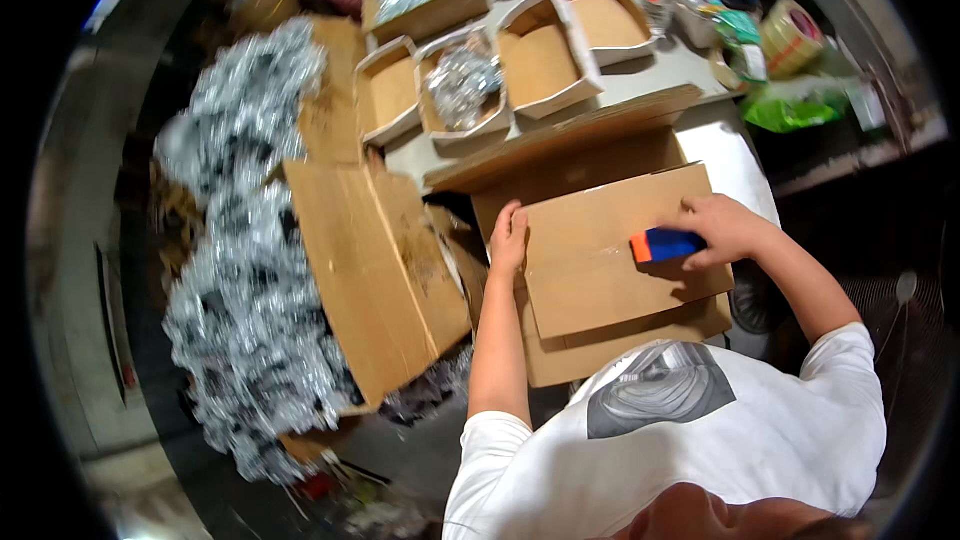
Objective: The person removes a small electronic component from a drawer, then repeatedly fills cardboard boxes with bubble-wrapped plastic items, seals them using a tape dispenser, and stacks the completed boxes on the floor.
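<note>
Looks roughly midway through the work, judging by the layout: has a brown cardboard panel (600,290) lying over an open carton (555,365), in front of a raised far flap (570,135). Seems to leave that flap to be folded, with no clear sign of sealing. Counts 4 white-edged trays (592,90) on the counter (632,88), with a clear-wrapped bundle (463,90) in just 1.

Stretches the left forearm almost straight ahead, and bends the right at the elbow to reach in from the side. Lays the left hand (508,240) along the panel's left edge, with fingers pointing forward; cannot tell a pinch from mere resting there. Clamps the right hand's (728,230) grip, between thumb and fingers, on a blue-and-orange block (670,244), right of the panel's middle; cannot tell hovering from touching.
</note>
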The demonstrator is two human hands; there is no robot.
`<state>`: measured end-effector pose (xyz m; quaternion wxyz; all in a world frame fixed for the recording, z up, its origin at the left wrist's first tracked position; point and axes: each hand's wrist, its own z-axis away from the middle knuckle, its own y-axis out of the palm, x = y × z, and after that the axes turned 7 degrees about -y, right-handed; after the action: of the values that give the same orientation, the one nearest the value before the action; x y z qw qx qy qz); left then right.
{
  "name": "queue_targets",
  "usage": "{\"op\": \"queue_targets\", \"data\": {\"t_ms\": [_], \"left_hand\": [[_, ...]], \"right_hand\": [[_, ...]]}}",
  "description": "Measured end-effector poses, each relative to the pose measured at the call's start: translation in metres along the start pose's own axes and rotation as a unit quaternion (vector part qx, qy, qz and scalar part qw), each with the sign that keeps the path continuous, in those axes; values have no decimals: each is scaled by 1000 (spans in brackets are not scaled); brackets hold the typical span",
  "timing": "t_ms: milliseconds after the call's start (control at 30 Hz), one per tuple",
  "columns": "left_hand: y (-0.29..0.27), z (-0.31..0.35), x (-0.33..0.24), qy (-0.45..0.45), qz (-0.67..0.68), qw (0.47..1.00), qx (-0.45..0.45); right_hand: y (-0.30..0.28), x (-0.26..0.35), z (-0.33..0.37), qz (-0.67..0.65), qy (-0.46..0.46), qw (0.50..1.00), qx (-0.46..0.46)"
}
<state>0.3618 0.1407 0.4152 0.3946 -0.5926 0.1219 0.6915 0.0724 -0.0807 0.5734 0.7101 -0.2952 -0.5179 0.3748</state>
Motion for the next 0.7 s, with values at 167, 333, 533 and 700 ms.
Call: {"op": "queue_targets", "data": {"t_ms": [167,333,533,700], "left_hand": [[-21,-38,-14,-241,-368,860,257],[77,-61,-23,-139,-214,874,414],[194,-62,-95,-194,-73,831,515],[183,-76,-77,-255,-14,810,528]], "right_hand": [[104,-49,79,-232,266,789,-503],[239,-30,71,-488,290,604,-559],[233,-20,9,-407,175,650,-618],[227,-9,18,-415,201,663,-590]]}}
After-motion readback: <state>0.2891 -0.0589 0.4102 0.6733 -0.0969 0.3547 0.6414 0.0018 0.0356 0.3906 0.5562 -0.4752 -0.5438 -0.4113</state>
